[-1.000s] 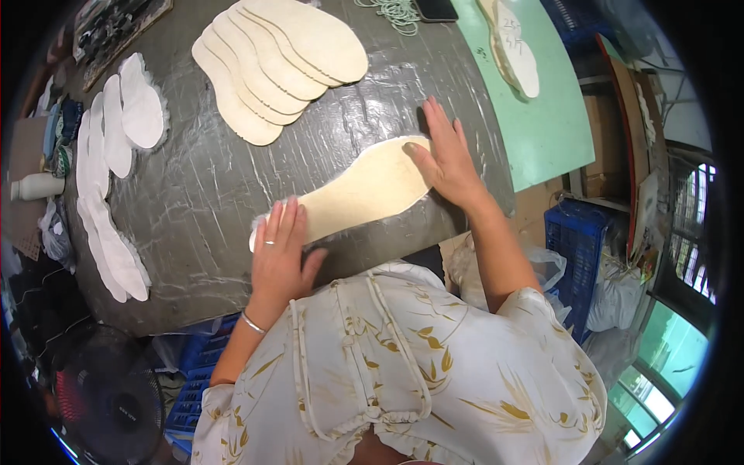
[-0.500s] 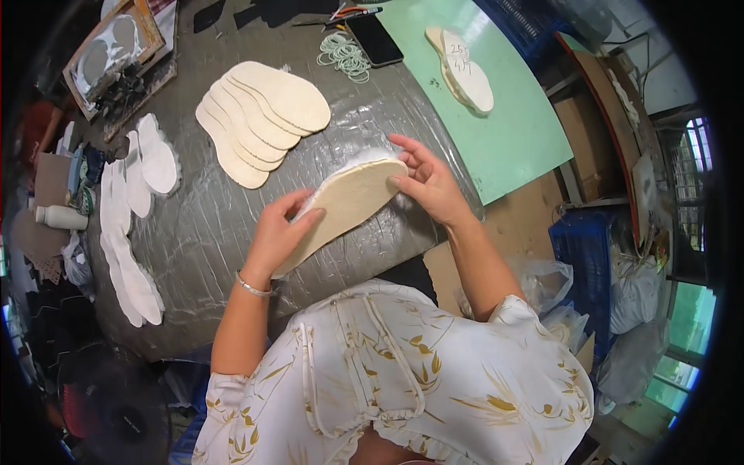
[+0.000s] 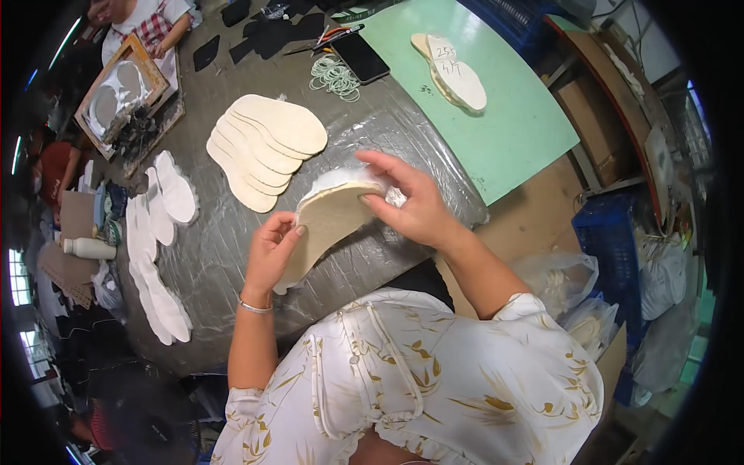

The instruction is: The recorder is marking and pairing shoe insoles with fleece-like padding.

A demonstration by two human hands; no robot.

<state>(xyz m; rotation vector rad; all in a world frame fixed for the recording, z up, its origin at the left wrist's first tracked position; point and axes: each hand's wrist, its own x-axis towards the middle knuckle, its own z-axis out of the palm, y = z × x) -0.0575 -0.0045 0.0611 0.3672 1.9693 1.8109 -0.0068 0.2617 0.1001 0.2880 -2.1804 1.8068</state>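
Between my two hands is a cream insole [image 3: 329, 225], with white fluffy lining showing along its far edge. It is bowed and tilted above the near edge of the plastic-covered table. My left hand [image 3: 270, 252] pinches its left side between thumb and fingers. At the upper right end, my right hand [image 3: 411, 200] grips it, thumb on the cream face and fingers partly behind. Beyond them lies a fanned stack of cream insoles [image 3: 267, 143]. White fluffy insoles [image 3: 151, 260] overlap in a row on the left.
A green board [image 3: 504, 101] carries a small pile of insoles with a marked white top [image 3: 457, 74]. Near it lie a phone [image 3: 361, 59], rubber bands [image 3: 335, 77] and black scraps [image 3: 271, 37]. A wooden-framed screen [image 3: 122, 97] stands far left, a co-worker's arm [image 3: 174, 35] beside it.
The insole is bent more strongly and its lining edge shows more. My right hand has turned over its end. The view has shifted, bringing a co-worker further into the top left.
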